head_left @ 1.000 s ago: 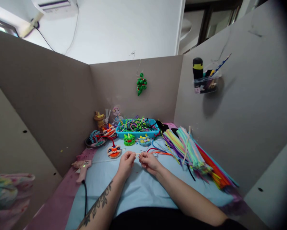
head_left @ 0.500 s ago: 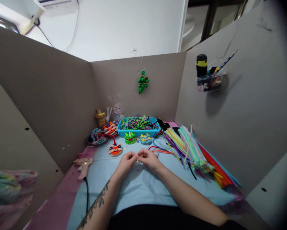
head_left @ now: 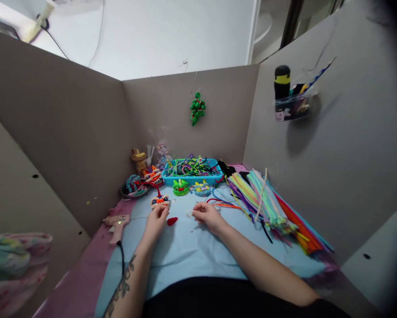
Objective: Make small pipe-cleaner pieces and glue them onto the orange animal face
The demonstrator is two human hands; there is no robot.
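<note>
My right hand [head_left: 210, 216] pinches a small pale loop, which looks like a bent white pipe cleaner [head_left: 189, 213], just above the blue cloth [head_left: 185, 251]. My left hand [head_left: 157, 221] has its fingertips closed together in front of an orange and white lion-face figure [head_left: 160, 201] and partly covers it. Whether those fingers hold anything is hidden. A red drop-shaped fuzzy piece [head_left: 172, 221] lies on the cloth between my hands. Behind them sit a green face figure [head_left: 180, 187] and a light-blue and yellow one [head_left: 202, 189].
A blue tray [head_left: 192, 180] of pipe-cleaner scraps stands at the back. Bundles of coloured pipe cleaners [head_left: 261, 201] lie at right. A pink glue gun [head_left: 119, 227] with a black cord rests at left, near a dark bowl [head_left: 135, 191]. Grey panels [head_left: 185, 119] surround the table.
My hands were together at the middle and have parted. The left moved left towards the orange figure; the right stays near its place with the pale loop. The red piece has come into view.
</note>
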